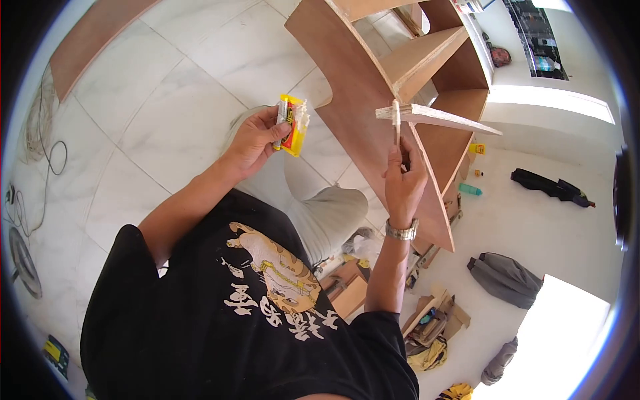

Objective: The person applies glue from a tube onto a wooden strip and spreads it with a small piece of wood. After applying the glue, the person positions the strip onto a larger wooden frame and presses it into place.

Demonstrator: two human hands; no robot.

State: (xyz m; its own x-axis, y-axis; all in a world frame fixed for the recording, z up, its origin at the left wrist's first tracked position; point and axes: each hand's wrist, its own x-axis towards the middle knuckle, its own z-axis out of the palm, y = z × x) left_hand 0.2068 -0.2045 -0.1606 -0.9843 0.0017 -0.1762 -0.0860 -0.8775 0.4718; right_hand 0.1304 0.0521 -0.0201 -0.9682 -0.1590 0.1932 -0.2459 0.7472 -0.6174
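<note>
My left hand [255,145] pinches an open yellow and red packet [293,137] with white paste smeared along its torn edge. In my right hand [405,177], which wears a metal watch, a thin stick [397,120] points up with a whitish tip. The stick overlaps the end of a plywood shelf panel [443,119] with pale, rough edges. That panel juts from a brown plywood cabinet frame [360,107] in front of me. The fingers of my right hand are curled round the lower end of the stick, which they partly hide.
A brown board [97,40] lies on the tiled floor [153,100] at upper left, near a loose cable [47,163]. A teal bottle [470,189] and a yellow container [477,149] stand beyond the cabinet. An open cardboard box [433,327] holds a bag. Dark clothing [552,187] hangs on the wall.
</note>
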